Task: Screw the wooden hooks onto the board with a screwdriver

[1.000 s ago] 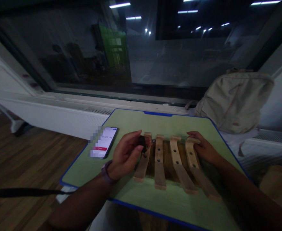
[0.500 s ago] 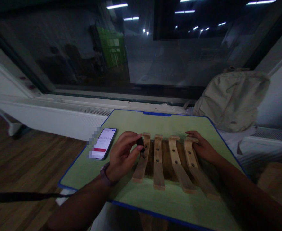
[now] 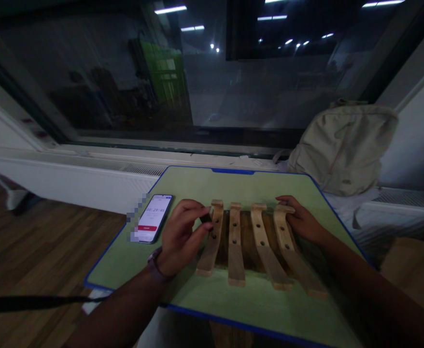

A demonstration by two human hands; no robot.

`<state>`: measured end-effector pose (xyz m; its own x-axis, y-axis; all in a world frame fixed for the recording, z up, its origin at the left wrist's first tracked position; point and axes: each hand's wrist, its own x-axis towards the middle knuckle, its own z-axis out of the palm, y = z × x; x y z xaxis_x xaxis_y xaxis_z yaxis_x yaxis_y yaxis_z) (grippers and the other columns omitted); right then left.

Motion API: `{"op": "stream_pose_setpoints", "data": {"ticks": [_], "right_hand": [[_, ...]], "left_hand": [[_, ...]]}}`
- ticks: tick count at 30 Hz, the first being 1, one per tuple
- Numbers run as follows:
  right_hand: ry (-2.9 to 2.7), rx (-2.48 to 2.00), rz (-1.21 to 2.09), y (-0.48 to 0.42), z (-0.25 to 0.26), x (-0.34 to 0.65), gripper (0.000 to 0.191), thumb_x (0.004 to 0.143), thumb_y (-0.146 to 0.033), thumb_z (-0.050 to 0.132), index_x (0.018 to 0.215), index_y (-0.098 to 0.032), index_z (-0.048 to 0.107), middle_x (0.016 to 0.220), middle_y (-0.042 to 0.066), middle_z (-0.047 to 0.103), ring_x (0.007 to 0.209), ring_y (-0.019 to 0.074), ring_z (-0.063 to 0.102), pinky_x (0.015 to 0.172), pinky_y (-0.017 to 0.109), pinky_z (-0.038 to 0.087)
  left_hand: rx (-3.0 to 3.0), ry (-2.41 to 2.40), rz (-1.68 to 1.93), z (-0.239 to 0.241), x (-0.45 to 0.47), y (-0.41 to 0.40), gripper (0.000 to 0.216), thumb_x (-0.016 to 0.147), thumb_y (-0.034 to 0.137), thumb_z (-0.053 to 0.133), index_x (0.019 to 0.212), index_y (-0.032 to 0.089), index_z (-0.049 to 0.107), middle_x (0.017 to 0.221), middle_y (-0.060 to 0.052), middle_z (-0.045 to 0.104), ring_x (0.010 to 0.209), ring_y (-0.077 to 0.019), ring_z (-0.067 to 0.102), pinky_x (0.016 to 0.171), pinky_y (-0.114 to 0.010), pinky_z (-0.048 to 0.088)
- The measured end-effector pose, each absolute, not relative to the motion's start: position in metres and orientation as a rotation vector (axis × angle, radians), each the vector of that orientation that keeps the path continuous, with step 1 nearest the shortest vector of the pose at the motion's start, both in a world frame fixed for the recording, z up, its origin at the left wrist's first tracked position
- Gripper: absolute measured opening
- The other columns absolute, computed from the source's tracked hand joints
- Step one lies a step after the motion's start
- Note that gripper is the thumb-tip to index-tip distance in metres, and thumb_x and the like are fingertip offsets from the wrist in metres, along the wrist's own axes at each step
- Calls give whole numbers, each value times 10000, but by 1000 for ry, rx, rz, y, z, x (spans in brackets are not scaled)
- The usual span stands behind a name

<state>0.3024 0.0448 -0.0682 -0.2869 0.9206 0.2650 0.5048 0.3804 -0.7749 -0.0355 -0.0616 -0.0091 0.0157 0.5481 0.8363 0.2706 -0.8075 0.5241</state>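
My left hand (image 3: 185, 229) pinches a small dark block (image 3: 205, 218) between thumb and fingers, close beside the upper part of the leftmost wooden slat (image 3: 215, 241). What kind of part the block is cannot be made out. Several curved wooden slats, each with two dark holes, lie side by side over a brown wooden board (image 3: 248, 241). At the far right, my right hand (image 3: 301, 220) holds the upper end of the rightmost slat (image 3: 284, 232), its fingers reaching behind the curled tip. The slat hides part of that hand.
Everything lies on a green table (image 3: 193, 181) with a blue edge. A phone (image 3: 154, 217) showing a timer lies left of my left hand. Behind the table are a radiator (image 3: 89, 176) and a dark window. A beige backpack (image 3: 346, 147) stands at the back right.
The small dark block has turned slightly in my left fingers and stays by the leftmost slat. My right hand keeps its place. The whole view has shifted a little.
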Motion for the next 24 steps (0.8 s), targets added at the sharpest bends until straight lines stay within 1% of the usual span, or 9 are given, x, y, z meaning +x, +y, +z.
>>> {"op": "stream_pose_setpoints", "data": {"ticks": [3,6,9,11,13,17,19,21,24], "right_hand": [[-1932,-1211,722,44,-67,302,301,842,-325,583,1138,-265,582,1007,76,704,900,275,690,792,427,575],[-1934,-1188,736,42,-67,301,301,847,-320,579,1143,-270,580,975,60,701,851,256,688,748,396,578],[-1934,-1200,744,41,-65,300,306,851,-312,570,1155,-278,569,986,60,694,837,245,684,720,371,575],[-1932,-1209,751,41,-65,300,308,844,-312,567,1149,-275,563,1001,68,693,851,251,687,723,374,576],[-1929,-1204,763,41,-64,300,302,838,-316,567,1137,-271,560,1009,76,697,885,265,693,745,388,577],[-1932,-1183,775,42,-64,300,300,829,-305,575,1126,-267,564,998,73,707,890,269,693,773,399,576],[-1934,-1180,770,42,-64,300,310,825,-298,571,1133,-256,564,984,72,700,851,261,686,761,400,575],[-1935,-1179,758,42,-64,300,304,830,-299,562,1130,-250,565,979,74,693,849,262,681,765,407,572],[-1942,-1178,757,41,-64,299,288,845,-302,550,1129,-255,555,992,75,690,894,268,683,794,409,569]], "left_hand": [[1939,813,1860,-9,-31,-64,460,950,120,624,1368,312,601,1052,-50,703,898,-155,721,743,-279,617],[1963,756,1815,-6,-29,-65,399,994,128,542,1359,278,597,1062,-73,727,956,-167,726,818,-313,620],[2060,707,1825,-2,-33,-64,315,953,177,624,1252,268,661,1083,-81,689,986,-190,698,822,-343,616],[2091,726,1857,-4,-36,-62,345,891,167,709,1215,282,679,1063,-60,654,937,-178,682,765,-318,611],[2097,782,1878,-7,-37,-61,393,875,115,715,1224,292,676,1031,-41,649,901,-160,672,716,-280,602],[2020,862,1879,-14,-33,-63,475,983,90,541,1404,309,551,1095,-49,713,951,-161,723,799,-310,624],[2019,853,1870,-14,-31,-64,450,1007,109,495,1413,299,537,1122,-62,722,989,-174,731,859,-348,625],[2079,836,1872,-11,-32,-64,371,996,149,531,1334,283,605,1132,-73,704,1016,-191,716,874,-371,624],[2139,850,1912,-9,-37,-62,340,905,177,683,1225,291,673,1107,-62,643,976,-192,685,785,-338,634]]}}
